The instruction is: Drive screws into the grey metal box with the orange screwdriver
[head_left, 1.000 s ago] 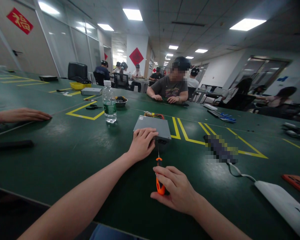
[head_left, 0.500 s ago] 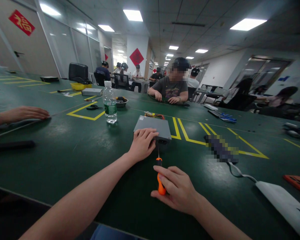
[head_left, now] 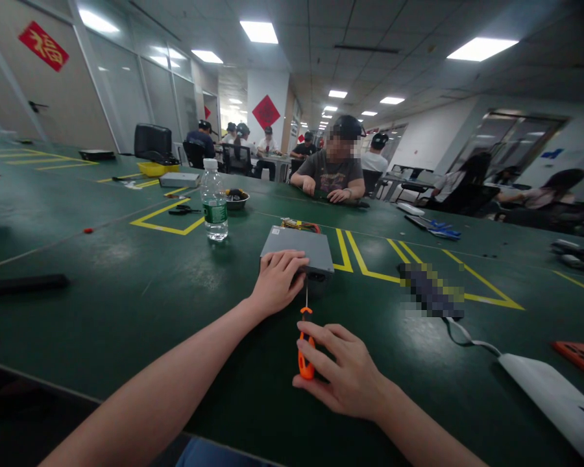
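A grey metal computer power supply [head_left: 302,245] lies on the green table in front of me, with a bundle of coloured wires [head_left: 296,225] at its far side. My left hand [head_left: 278,277] grips its near left corner, fingers over the top and thumb at the near side. In my right hand [head_left: 338,366] is an orange and black screwdriver [head_left: 305,363], its handle between thumb and fingers. The thin shaft points away from me to the near face of the power supply, beside the socket. Whether the tip sits in a screw is hidden.
A water bottle [head_left: 215,204] stands left of the power supply, before a metal bowl [head_left: 237,200]. A small red piece [head_left: 88,231] and a black bar [head_left: 24,284] lie left. On the right are a white device [head_left: 540,395] with a cable and an orange phone [head_left: 581,358]. A person [head_left: 333,168] sits opposite.
The screwdriver handle has turned and shifted slightly left in my right hand's fingers. My left hand stays put. Another person's hand at the left is gone, and a small red piece shows there.
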### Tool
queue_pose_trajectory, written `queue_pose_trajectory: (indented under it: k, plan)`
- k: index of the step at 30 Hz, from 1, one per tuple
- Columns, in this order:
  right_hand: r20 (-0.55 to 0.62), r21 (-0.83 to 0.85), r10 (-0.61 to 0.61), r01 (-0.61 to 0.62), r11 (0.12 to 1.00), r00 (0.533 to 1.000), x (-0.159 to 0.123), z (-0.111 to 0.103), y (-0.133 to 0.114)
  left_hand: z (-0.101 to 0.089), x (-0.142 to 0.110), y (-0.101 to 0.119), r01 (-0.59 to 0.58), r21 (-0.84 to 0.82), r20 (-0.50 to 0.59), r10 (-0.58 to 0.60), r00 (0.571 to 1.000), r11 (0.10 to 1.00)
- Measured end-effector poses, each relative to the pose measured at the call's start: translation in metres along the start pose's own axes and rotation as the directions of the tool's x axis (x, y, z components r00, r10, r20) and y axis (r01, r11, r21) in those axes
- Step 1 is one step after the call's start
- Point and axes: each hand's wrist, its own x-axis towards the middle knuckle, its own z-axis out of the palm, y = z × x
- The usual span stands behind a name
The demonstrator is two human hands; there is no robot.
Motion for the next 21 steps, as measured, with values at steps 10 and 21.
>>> queue_pose_trajectory:
  k: [10,21]
  plan:
    - [-0.098,-0.079,0.065,-0.073,0.994,0.993,-0.004,0.004,-0.007,0.001,-0.001,0.001,0.005,0.019,-0.018,-0.005,1.000,1.000]
    - [-0.160,-0.279,0.479,-0.505,0.817,0.863,0.008,0.006,-0.052,-0.005,-0.001,0.005,-0.015,0.058,-0.018,0.016,1.000,0.998]
